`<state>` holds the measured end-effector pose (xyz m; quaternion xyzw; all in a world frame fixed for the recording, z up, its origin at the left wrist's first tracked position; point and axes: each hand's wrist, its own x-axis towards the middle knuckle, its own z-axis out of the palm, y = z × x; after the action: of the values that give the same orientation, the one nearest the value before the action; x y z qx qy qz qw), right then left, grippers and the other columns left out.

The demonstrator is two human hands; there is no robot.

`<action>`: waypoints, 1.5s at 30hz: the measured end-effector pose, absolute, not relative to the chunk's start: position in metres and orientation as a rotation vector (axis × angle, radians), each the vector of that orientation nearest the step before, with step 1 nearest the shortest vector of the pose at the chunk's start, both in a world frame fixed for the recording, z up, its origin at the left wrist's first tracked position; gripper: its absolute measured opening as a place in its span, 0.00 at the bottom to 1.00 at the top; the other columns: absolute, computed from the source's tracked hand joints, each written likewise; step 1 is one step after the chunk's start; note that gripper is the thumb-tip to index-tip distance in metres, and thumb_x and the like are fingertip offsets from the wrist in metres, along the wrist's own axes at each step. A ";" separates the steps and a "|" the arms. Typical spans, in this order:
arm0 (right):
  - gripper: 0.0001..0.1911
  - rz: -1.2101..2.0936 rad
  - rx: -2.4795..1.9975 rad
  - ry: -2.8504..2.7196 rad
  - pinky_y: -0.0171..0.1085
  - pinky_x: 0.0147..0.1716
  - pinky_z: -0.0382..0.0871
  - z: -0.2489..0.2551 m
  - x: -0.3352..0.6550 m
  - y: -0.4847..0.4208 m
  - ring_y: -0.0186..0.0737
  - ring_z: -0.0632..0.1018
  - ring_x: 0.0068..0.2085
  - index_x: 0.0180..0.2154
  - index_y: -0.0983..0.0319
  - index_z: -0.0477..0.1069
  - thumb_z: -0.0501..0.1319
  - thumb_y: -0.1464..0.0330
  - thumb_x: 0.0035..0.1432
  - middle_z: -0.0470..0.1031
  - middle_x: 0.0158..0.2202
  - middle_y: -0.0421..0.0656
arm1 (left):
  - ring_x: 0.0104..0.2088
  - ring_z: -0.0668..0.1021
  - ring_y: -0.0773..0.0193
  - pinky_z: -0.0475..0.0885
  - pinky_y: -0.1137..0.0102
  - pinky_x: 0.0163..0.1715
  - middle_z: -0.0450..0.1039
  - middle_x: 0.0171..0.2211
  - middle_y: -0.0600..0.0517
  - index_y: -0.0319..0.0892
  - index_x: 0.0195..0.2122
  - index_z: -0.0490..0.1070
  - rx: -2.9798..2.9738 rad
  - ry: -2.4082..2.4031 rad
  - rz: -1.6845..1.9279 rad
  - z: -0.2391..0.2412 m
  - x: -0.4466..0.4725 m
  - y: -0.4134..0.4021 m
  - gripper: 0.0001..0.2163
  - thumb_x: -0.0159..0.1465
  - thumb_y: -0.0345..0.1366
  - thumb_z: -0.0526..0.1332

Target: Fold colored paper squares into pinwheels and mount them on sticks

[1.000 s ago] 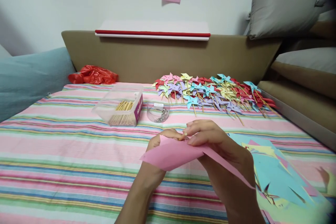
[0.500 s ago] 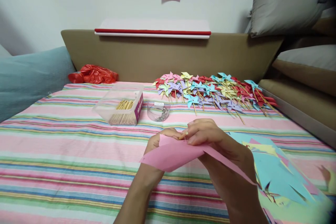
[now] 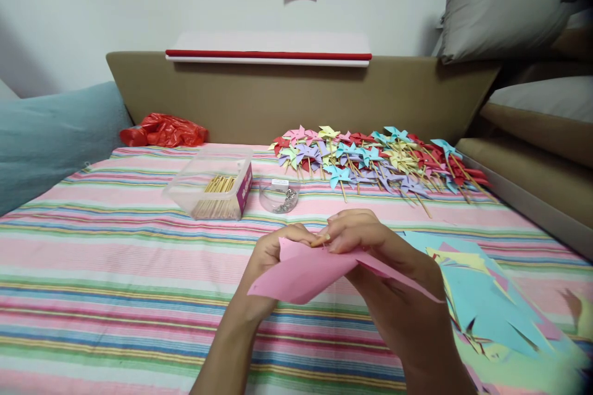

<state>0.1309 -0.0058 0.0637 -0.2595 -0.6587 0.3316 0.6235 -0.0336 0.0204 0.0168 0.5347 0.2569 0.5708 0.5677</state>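
A pink paper piece (image 3: 301,271) with cut, pointed flaps is held between my two hands above the striped cloth. My left hand (image 3: 273,256) is closed on its left part, thumb near the paper's upper edge. From the other side my right hand (image 3: 384,259) pinches the same paper, its fingers bent over the top near the middle. The fingertips of both hands almost meet there. Whether a small pin sits between them is too small to tell. One flap spreads to the left, and a narrower one hangs over my right hand.
Beyond my hands stand a clear plastic box (image 3: 185,188) of wooden sticks and a round clear dish (image 3: 267,200) of small metal pieces. Finished paper pinwheels (image 3: 340,174) lie in a heap at the back right. Coloured paper sheets (image 3: 486,302) are stacked at the right.
Both hands stay on the pink paper, with only a slight shift of the fingers. The right flap has lifted a little and its tip has moved slightly left.
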 end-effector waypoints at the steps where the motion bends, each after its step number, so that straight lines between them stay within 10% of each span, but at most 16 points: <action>1: 0.11 0.764 -0.591 -1.516 0.46 0.50 0.70 0.064 0.131 -0.006 0.43 0.77 0.45 0.39 0.56 0.78 0.63 0.77 0.62 0.80 0.39 0.41 | 0.35 0.77 0.61 0.70 0.70 0.37 0.78 0.35 0.49 0.45 0.36 0.82 1.284 0.611 1.334 0.017 -0.036 0.021 0.06 0.59 0.38 0.72; 45: 0.06 0.838 -0.535 -1.521 0.46 0.46 0.75 0.051 0.122 -0.002 0.42 0.78 0.43 0.39 0.56 0.75 0.65 0.73 0.63 0.78 0.38 0.42 | 0.32 0.77 0.63 0.70 0.71 0.35 0.79 0.33 0.50 0.47 0.36 0.83 1.502 0.628 1.245 0.024 -0.063 0.027 0.03 0.62 0.33 0.69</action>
<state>0.1224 -0.0020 0.0511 -0.2323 -0.6600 0.3636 0.6150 -0.0629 0.0270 0.0239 0.6264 0.2616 0.5192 0.5192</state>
